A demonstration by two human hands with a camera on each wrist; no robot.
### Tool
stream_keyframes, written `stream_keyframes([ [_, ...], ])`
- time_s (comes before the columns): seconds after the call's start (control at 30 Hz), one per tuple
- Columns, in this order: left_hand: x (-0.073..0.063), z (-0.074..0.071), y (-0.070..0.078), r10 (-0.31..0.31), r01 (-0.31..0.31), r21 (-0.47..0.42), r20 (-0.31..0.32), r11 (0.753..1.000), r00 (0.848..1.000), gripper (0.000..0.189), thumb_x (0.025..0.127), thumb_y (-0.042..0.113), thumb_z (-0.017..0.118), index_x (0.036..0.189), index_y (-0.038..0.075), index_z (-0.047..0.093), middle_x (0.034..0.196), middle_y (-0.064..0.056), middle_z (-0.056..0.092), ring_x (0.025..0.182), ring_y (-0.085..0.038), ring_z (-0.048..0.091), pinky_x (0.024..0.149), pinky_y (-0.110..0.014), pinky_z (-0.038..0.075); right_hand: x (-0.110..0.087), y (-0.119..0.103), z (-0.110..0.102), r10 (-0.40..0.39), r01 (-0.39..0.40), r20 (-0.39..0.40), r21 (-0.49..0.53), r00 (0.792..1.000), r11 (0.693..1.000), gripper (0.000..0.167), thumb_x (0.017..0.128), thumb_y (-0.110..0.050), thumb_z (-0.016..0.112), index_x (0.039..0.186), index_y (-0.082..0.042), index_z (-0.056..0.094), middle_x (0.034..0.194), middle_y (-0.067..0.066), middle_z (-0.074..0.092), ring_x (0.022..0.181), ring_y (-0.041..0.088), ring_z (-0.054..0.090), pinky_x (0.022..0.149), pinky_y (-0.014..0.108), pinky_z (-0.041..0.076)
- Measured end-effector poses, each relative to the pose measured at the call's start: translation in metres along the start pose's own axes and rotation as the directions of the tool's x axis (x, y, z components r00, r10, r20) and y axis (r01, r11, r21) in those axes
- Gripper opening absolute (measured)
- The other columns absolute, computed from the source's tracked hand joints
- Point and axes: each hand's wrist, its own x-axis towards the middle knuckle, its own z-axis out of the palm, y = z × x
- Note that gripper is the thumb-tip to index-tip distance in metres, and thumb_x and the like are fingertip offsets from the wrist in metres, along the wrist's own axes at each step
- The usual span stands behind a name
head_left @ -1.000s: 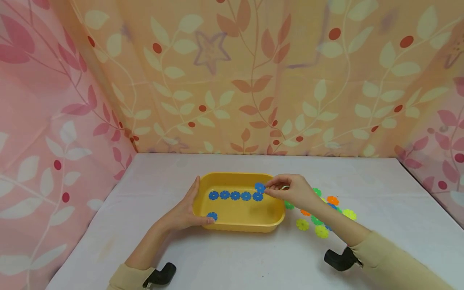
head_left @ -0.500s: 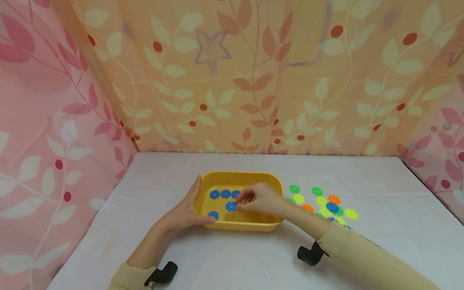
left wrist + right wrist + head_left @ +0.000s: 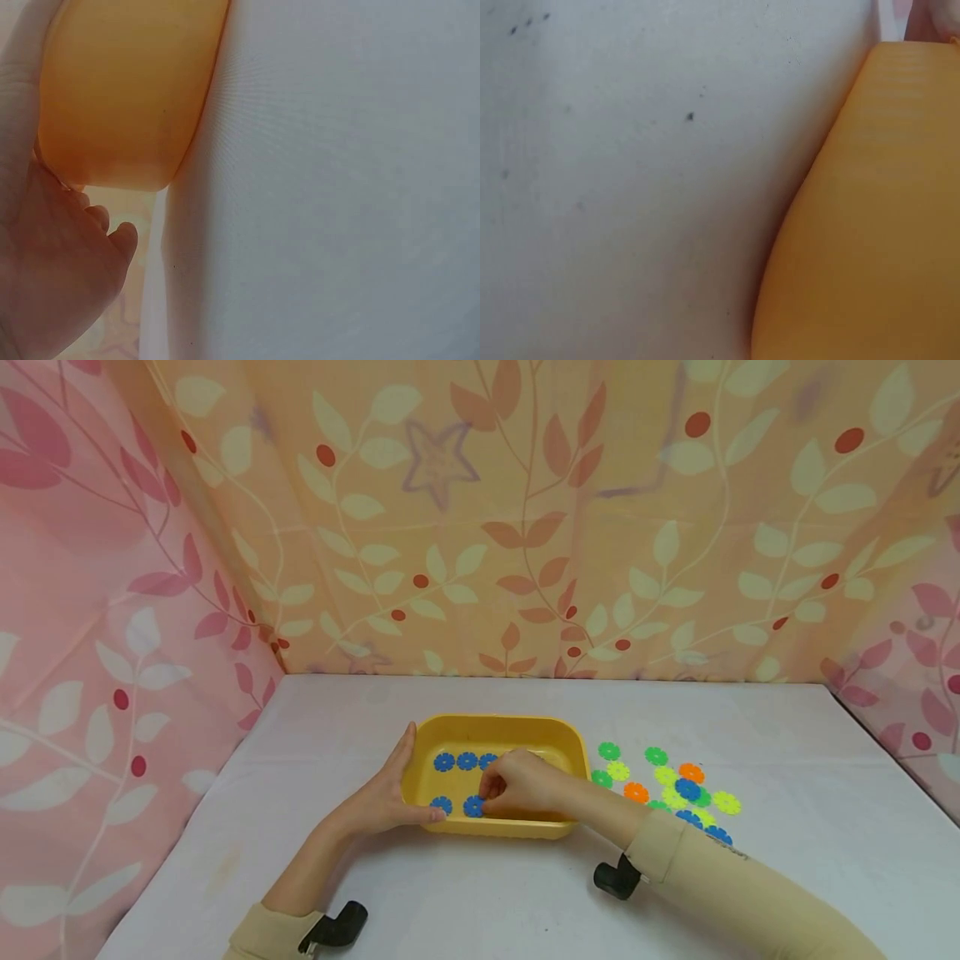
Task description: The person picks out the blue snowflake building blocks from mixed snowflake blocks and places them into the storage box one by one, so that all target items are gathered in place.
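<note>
A yellow plastic tub [image 3: 498,829] sits on the white table in the head view. My left hand [image 3: 381,795] grips its left end, thumb over the front rim and fingers along the side. The tub's outer wall [image 3: 124,97] fills the upper left of the left wrist view. Inside the tub, my right hand [image 3: 531,782] pinches a blue snowflake disc [image 3: 473,807] near the front wall. Another blue disc [image 3: 442,806] lies to its left by my left thumb. Behind them runs a row of blue discs [image 3: 467,762], its right part hidden by my right hand.
Right of the tub, several loose snowflake discs lie scattered, among them green [image 3: 609,750], orange [image 3: 636,792], yellow [image 3: 727,802] and blue [image 3: 687,789] ones, some overlapping. A patterned curtain [image 3: 517,527] stands behind the table [image 3: 450,893].
My right hand has carried the blue disc from the tub's back right, leftward and down to the front, beside the other front disc. The left hand keeps its grip on the tub.
</note>
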Motion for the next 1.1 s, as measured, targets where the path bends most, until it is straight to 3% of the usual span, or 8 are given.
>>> stream_keyframes([
  [0.23,-0.001,-0.001,0.001,0.000,0.000,-0.001,-0.001,1.000,1.000,0.135,0.070,0.041,0.087,0.155,0.017,-0.014,0.162,-0.002,-0.013,0.147,-0.022,-0.008,0.116,-0.053,0.005,0.002,-0.004,0.003,0.021,-0.021,0.012,0.001,1.000,1.000,0.007,0.084,-0.022,0.076,0.085,-0.018,0.070,0.071,-0.014,0.061,0.068,0.004,0.056,0.064,0.021,0.050],
  [0.53,-0.002,-0.001,0.003,-0.006,0.006,-0.003,0.004,1.000,1.000,0.134,0.070,0.041,0.087,0.156,0.016,-0.014,0.162,0.000,-0.013,0.148,-0.023,-0.008,0.115,-0.054,0.005,0.004,-0.006,0.006,-0.058,0.058,-0.007,-0.065,0.998,0.996,0.012,0.084,-0.026,0.077,0.087,-0.017,0.071,0.069,-0.013,0.056,0.066,0.005,0.051,0.061,0.020,0.046],
  [0.7,-0.001,-0.001,0.002,-0.003,0.003,0.005,0.006,1.000,1.000,0.133,0.071,0.041,0.086,0.155,0.018,-0.014,0.162,-0.002,-0.013,0.148,-0.024,-0.008,0.115,-0.055,0.005,0.003,-0.006,0.006,-0.060,0.059,-0.013,-0.055,0.998,0.997,0.012,0.084,-0.026,0.077,0.088,-0.016,0.071,0.070,-0.013,0.057,0.066,0.005,0.052,0.061,0.020,0.046],
  [0.9,0.000,-0.001,0.002,-0.004,0.004,-0.002,0.004,1.000,1.000,0.134,0.071,0.040,0.087,0.156,0.013,-0.013,0.162,-0.002,-0.013,0.148,-0.024,-0.008,0.115,-0.055,0.005,0.002,-0.005,0.006,-0.040,0.041,-0.024,0.026,0.999,0.999,0.012,0.084,-0.026,0.078,0.088,-0.016,0.072,0.071,-0.012,0.059,0.067,0.005,0.054,0.063,0.021,0.048],
  [1.1,0.001,0.000,0.002,-0.017,0.017,-0.012,0.007,1.000,1.000,0.134,0.070,0.040,0.087,0.156,0.013,-0.013,0.162,-0.003,-0.013,0.148,-0.024,-0.007,0.115,-0.054,0.004,-0.012,-0.005,-0.006,0.004,0.009,-0.097,0.135,0.995,0.991,0.009,0.085,-0.026,0.077,0.090,-0.020,0.072,0.075,-0.014,0.063,0.072,0.006,0.059,0.068,0.024,0.051],
])
